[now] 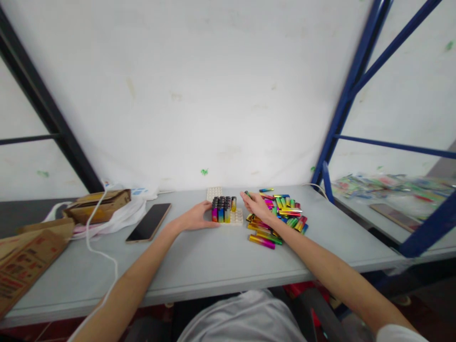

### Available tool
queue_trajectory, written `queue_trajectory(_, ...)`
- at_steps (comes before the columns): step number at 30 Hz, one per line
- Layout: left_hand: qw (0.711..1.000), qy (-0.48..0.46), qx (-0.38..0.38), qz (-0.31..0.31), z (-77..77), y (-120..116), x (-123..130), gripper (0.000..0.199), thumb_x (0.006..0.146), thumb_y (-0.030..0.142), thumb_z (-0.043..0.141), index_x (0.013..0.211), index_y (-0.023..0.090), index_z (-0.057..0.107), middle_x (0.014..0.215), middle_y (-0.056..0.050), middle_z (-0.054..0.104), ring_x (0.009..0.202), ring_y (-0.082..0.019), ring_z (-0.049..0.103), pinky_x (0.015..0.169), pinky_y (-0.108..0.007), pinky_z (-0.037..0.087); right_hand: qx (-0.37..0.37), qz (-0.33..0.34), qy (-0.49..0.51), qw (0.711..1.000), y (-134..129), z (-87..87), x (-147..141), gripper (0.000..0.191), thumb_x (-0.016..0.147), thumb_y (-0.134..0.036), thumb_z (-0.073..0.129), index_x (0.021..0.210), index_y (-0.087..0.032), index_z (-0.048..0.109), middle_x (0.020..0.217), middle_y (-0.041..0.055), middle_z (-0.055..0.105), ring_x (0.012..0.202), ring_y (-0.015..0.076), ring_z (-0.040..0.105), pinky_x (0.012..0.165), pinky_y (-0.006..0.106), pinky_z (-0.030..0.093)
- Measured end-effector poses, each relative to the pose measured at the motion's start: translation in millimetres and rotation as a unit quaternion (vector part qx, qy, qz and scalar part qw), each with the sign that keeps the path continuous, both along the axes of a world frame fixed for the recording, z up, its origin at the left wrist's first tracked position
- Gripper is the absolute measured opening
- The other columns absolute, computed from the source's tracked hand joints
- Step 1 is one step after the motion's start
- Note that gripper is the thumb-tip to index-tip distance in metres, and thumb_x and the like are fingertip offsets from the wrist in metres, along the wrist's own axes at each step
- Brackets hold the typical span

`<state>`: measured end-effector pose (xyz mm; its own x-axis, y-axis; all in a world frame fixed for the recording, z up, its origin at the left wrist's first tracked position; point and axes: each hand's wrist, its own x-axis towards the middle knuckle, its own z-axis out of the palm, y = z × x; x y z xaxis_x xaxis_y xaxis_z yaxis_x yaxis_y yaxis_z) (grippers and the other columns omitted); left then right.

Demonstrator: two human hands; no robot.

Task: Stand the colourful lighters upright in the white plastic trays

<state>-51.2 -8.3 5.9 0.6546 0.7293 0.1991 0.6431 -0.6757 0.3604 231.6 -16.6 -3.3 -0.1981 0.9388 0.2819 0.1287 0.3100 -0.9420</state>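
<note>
- One light grey table (pixel 199 261) carries the work; its surface is flat and its near edge runs past the person's grey shirt (pixel 245 318).
- A white wall (pixel 228 95) with scuffs and small green marks (pixel 204 172) stands behind the table.
- A black frame (pixel 53 109) slants at the left; a blue frame (pixel 342 109) stands at the right. Beyond the latter, a second table (pixel 379 214) bears a heap of colourful packets (pixel 392 185).
- Upright tubes (pixel 221 214), black-topped with shiny coloured sides, fill the left part of a white tray (pixel 237 218); holes show at its right.
- Left hand (pixel 195 216): fingers and thumb spread, touching the left side of the upright tubes.
- Right hand (pixel 258 206): fingertips pinched on a small tube (pixel 247 193), mostly hidden, just right of the tray.
- Loose tubes (pixel 292 222) lie in a pile beside and beneath the right forearm.
- A dark-screened phone (pixel 148 223) lies left of the tray.
- Cardboard box (pixel 32 251), left edge: printing present, too blurred to read.
- White plastic bag (pixel 123 221): blue print, likewise illegible.
</note>
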Motion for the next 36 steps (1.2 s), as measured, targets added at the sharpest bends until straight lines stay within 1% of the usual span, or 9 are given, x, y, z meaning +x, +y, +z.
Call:
queue_trajectory(4,1.000,0.000,-0.004,0.001,0.4,-1.0,0.6,0.068,0.078,0.065,0.073,0.125,0.016,0.065,0.133,-0.014,0.065,0.121,-0.034,0.061,0.109,-0.044,0.047,0.052,-0.040,-0.071,0.995,-4.0,-1.2,-2.8,0.053,0.091,-0.058,0.050,0.053,-0.023,0.036,0.049,-0.0055,0.032,0.050,0.0110,0.031,0.050,0.026,0.023)
queue_trajectory(9,1.000,-0.003,-0.002,0.003,-0.2,-0.9,1.1,0.070,0.078,0.067,0.073,0.126,0.017,0.065,0.133,-0.014,0.065,0.122,-0.034,0.061,0.110,-0.043,0.046,0.085,-0.107,-0.158,0.978,-8.6,2.5,-6.0,0.040,0.088,-0.040,0.047,0.054,-0.023,0.035,0.050,-0.0048,0.035,0.053,0.0120,0.034,0.053,0.028,0.021)
queue_trajectory(11,1.000,0.001,0.000,0.002,-0.5,-0.4,1.0,0.070,0.078,0.067,0.072,0.125,0.016,0.065,0.132,-0.014,0.065,0.121,-0.034,0.061,0.109,-0.043,0.047,0.093,-0.117,-0.180,0.972,-8.5,2.7,-6.7,0.040,0.088,-0.039,0.047,0.054,-0.023,0.036,0.052,-0.0044,0.037,0.054,0.0124,0.037,0.055,0.028,0.023)
queue_trajectory(14,1.000,0.006,-0.004,0.000,0.1,-1.0,0.8,0.071,0.079,0.065,0.073,0.128,0.016,0.063,0.134,-0.015,0.064,0.122,-0.033,0.061,0.110,-0.042,0.046,0.121,-0.127,-0.192,0.966,-8.2,2.8,-7.3,0.042,0.092,-0.046,0.048,0.058,-0.022,0.039,0.057,-0.0038,0.043,0.059,0.0134,0.041,0.058,0.027,0.026)
queue_trajectory(17,1.000,0.005,-0.004,0.004,1.3,-2.6,0.8,0.071,0.079,0.065,0.073,0.128,0.015,0.064,0.134,-0.015,0.065,0.121,-0.033,0.062,0.109,-0.041,0.046,0.161,-0.111,-0.198,0.960,-10.1,4.9,-7.0,0.042,0.099,-0.052,0.044,0.069,-0.022,0.044,0.064,-0.0030,0.051,0.064,0.0153,0.046,0.062,0.027,0.031)
queue_trajectory(20,1.000,-0.004,0.004,0.004,1.4,-3.3,0.8,0.073,0.078,0.066,0.074,0.129,0.014,0.065,0.133,-0.015,0.066,0.120,-0.034,0.063,0.108,-0.039,0.047,0.190,-0.077,-0.237,0.950,-12.7,8.8,-5.1,0.039,0.104,-0.048,0.039,0.075,-0.023,0.046,0.066,-0.0020,0.054,0.066,0.0164,0.048,0.065,0.028,0.035)
queue_trajectory(25,1.000,-0.013,0.000,-0.001,0.1,-2.6,0.6,0.072,0.078,0.065,0.074,0.128,0.015,0.065,0.132,-0.014,0.066,0.119,-0.034,0.063,0.108,-0.041,0.047,0.296,-0.052,-0.299,0.906,-13.6,11.5,-1.9,0.041,0.107,-0.047,0.039,0.077,-0.021,0.053,0.078,0.0022,0.060,0.075,0.0169,0.052,0.074,0.028,0.038)
queue_trajectory(30,1.000,-0.012,-0.006,-0.005,0.6,-2.6,1.1,0.072,0.077,0.063,0.075,0.130,0.015,0.063,0.133,-0.014,0.065,0.119,-0.033,0.062,0.109,-0.042,0.047,0.286,-0.054,-0.337,0.896,-9.8,6.3,-0.6,0.048,0.106,-0.049,0.044,0.071,-0.019,0.054,0.065,-0.0011,0.055,0.061,0.0140,0.047,0.063,0.027,0.032)
queue_trajectory(36,1.000,-0.005,-0.014,0.005,-1.0,-0.9,0.5,0.073,0.077,0.062,0.076,0.130,0.014,0.063,0.136,-0.016,0.063,0.125,-0.034,0.059,0.112,-0.044,0.044,0.281,-0.053,-0.388,0.876,-4.7,3.1,1.6,0.039,0.107,-0.042,0.047,0.080,-0.017,0.061,0.072,0.0026,0.064,0.066,0.0158,0.053,0.065,0.027,0.033)
